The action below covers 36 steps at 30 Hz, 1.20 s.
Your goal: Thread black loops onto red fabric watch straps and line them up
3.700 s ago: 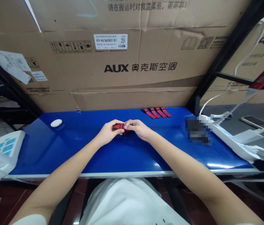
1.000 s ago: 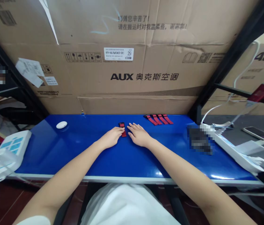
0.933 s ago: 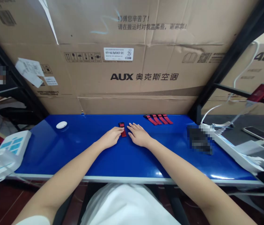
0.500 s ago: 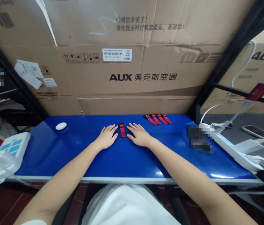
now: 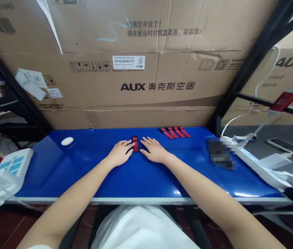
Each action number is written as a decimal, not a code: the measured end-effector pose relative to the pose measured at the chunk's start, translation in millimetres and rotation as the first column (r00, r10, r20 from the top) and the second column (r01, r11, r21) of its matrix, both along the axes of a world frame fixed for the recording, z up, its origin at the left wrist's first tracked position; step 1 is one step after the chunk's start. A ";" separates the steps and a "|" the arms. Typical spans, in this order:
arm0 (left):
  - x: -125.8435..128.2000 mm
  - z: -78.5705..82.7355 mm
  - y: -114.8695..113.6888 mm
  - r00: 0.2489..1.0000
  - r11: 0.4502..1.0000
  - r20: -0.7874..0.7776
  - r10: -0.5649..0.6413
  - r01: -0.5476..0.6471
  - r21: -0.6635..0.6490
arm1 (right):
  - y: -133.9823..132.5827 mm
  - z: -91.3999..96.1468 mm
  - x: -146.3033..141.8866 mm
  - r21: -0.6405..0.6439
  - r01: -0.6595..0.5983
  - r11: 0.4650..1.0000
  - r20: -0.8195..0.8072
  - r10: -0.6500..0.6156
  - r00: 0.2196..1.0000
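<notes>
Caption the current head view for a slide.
Left hand and right hand flank a red strap on a blue tabletop, four similar straps lying farther back.

One blue tabletop (image 5: 110, 183) carried five red straps (image 5: 172, 132): one at its middle, four along its back edge. One left hand (image 5: 120, 153) and one right hand (image 5: 154, 150) were over its middle. One white rounded object (image 5: 67, 141) lay on its left part. Two power strips (image 5: 252, 160) sat one at each of its ends. One phone (image 5: 285, 146) lay past its right end; one other person (image 5: 3, 98) was past its left.
</notes>
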<state>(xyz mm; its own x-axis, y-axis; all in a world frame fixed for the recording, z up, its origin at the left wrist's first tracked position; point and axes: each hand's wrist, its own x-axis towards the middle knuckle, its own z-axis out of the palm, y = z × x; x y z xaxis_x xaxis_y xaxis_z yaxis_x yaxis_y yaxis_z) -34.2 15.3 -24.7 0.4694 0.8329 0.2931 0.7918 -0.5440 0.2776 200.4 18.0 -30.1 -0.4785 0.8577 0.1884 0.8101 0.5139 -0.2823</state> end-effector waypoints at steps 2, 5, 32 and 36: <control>0.2 0.3 1.2 1.000 1.000 -0.009 -0.006 0.006 0.005 | -0.9 1.8 0.5 -0.003 -0.007 1.000 -0.029 0.007 1.000; 0.5 2.2 2.3 1.000 1.000 -0.026 -0.013 0.014 0.009 | -1.3 3.7 1.0 -0.002 -0.029 1.000 -0.054 0.029 0.998; -5.9 5.7 -3.2 0.973 0.970 -0.201 0.116 -0.154 -0.186 | 0.7 1.7 -1.8 -0.043 -0.007 0.999 0.057 0.010 0.998; -5.9 4.6 -2.3 0.976 0.970 -0.180 0.120 -0.154 -0.190 | 0.9 -0.4 -2.5 -0.050 -0.003 0.999 0.078 0.007 0.997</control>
<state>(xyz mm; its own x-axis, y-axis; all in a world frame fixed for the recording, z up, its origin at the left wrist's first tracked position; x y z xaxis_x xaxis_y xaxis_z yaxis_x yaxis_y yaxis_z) -40.1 13.0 -20.1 0.3744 0.9264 0.0399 0.8991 -0.3732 0.2288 197.9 18.9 -30.5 -0.4945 0.8625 0.1076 0.8279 0.5052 -0.2436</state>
